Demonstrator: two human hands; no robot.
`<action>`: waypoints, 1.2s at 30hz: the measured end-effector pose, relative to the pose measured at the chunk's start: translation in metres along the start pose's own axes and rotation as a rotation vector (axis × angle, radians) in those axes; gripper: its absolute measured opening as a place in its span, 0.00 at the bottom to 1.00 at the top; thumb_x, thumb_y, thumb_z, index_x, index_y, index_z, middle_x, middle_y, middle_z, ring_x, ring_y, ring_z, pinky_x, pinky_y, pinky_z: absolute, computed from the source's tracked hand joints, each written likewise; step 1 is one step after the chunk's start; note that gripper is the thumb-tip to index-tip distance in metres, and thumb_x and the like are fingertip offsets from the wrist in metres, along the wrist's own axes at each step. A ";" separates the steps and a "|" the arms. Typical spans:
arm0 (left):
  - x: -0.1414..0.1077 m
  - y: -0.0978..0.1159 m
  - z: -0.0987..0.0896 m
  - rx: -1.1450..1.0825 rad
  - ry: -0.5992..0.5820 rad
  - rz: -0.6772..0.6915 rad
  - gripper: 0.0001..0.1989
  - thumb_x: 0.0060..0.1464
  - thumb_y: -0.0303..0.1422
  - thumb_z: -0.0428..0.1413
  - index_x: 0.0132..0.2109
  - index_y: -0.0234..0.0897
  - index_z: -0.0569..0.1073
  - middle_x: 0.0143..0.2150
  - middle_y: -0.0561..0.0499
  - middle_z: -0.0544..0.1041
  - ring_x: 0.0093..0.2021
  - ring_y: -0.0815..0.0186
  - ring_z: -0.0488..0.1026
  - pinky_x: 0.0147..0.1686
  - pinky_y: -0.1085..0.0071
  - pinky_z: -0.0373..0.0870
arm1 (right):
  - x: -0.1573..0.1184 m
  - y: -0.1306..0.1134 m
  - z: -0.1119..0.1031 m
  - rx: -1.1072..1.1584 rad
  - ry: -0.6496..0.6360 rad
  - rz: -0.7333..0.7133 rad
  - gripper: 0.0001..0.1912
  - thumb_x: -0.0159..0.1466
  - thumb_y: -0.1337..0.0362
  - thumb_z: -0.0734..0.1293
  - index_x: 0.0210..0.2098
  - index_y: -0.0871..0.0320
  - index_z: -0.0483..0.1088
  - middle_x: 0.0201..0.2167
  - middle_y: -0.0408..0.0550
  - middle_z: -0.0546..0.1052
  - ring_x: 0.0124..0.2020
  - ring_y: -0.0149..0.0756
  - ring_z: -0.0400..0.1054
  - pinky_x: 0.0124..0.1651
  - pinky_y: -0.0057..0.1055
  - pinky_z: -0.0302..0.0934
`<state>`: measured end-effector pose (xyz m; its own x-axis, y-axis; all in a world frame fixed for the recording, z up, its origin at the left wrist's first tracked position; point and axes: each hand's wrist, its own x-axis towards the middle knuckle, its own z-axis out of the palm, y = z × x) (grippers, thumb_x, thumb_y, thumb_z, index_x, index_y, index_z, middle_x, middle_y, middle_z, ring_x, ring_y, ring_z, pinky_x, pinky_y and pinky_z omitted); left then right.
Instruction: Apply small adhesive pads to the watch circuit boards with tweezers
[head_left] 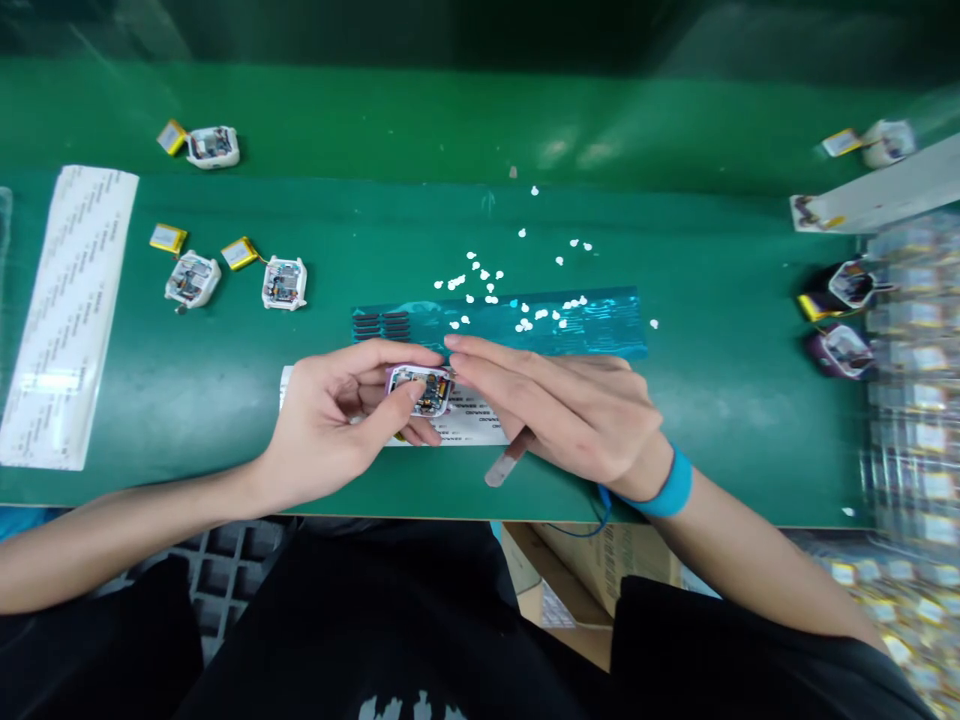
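Note:
My left hand (330, 415) holds a small purple-rimmed watch case (431, 392), its open side with the circuit board facing up. The thumb lies over the board, and a bit of yellow shows below the case between the fingers. My right hand (570, 410) reaches in from the right, its fingertips at the right edge of the case. Under its palm a flat metal tool (507, 466) with a rounded end sticks out; the rest of the tool is hidden. A blue wristband (669, 482) circles the right wrist. Beneath both hands lies a printed white sheet (480, 425).
A blue film strip (487, 325) carries dark strips (381, 325) and scattered white stickers (491, 288). White watch cases (284, 283) with yellow batteries (240, 253) lie left, near a long white sheet (67, 320). At right are a purple case (841, 350) and clear trays (919, 390).

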<state>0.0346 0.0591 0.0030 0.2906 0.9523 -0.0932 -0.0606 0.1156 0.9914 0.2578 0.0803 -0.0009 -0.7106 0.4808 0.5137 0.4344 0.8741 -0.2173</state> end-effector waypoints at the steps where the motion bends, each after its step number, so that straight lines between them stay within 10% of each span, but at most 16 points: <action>1: 0.000 -0.001 0.001 -0.004 0.005 0.000 0.07 0.60 0.25 0.59 0.46 0.33 0.76 0.28 0.53 0.82 0.25 0.64 0.82 0.26 0.75 0.84 | 0.000 -0.001 0.001 0.018 -0.015 0.002 0.16 0.69 0.77 0.61 0.55 0.66 0.69 0.55 0.63 0.76 0.48 0.40 0.78 0.38 0.29 0.77; 17: -0.008 -0.012 0.008 0.153 0.163 0.178 0.06 0.59 0.24 0.60 0.41 0.39 0.73 0.26 0.55 0.80 0.23 0.67 0.80 0.25 0.75 0.81 | 0.000 -0.019 0.019 -0.212 0.084 -0.012 0.17 0.67 0.72 0.65 0.55 0.69 0.71 0.52 0.61 0.79 0.34 0.35 0.79 0.33 0.27 0.76; 24: -0.005 -0.010 0.004 0.211 0.123 0.256 0.05 0.59 0.25 0.60 0.41 0.36 0.72 0.25 0.54 0.80 0.22 0.68 0.79 0.22 0.77 0.77 | 0.010 -0.022 0.020 0.147 0.181 0.266 0.08 0.68 0.70 0.68 0.46 0.59 0.75 0.43 0.48 0.83 0.39 0.33 0.80 0.35 0.24 0.74; 31: -0.011 -0.014 0.001 0.292 -0.009 0.282 0.10 0.59 0.21 0.59 0.46 0.36 0.70 0.30 0.53 0.81 0.27 0.68 0.81 0.29 0.75 0.80 | 0.016 -0.016 0.015 0.706 0.023 0.612 0.09 0.67 0.60 0.70 0.35 0.58 0.70 0.22 0.35 0.74 0.16 0.21 0.60 0.17 0.23 0.51; 36: -0.006 -0.013 -0.002 0.343 -0.028 0.294 0.09 0.59 0.25 0.61 0.47 0.35 0.73 0.34 0.52 0.83 0.29 0.68 0.81 0.31 0.75 0.78 | 0.014 -0.014 0.009 0.531 0.009 0.551 0.06 0.68 0.60 0.69 0.37 0.56 0.72 0.16 0.31 0.67 0.14 0.22 0.55 0.18 0.25 0.50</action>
<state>0.0316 0.0520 -0.0097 0.3347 0.9221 0.1944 0.1739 -0.2632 0.9489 0.2369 0.0753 0.0013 -0.4630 0.8581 0.2221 0.3982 0.4252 -0.8128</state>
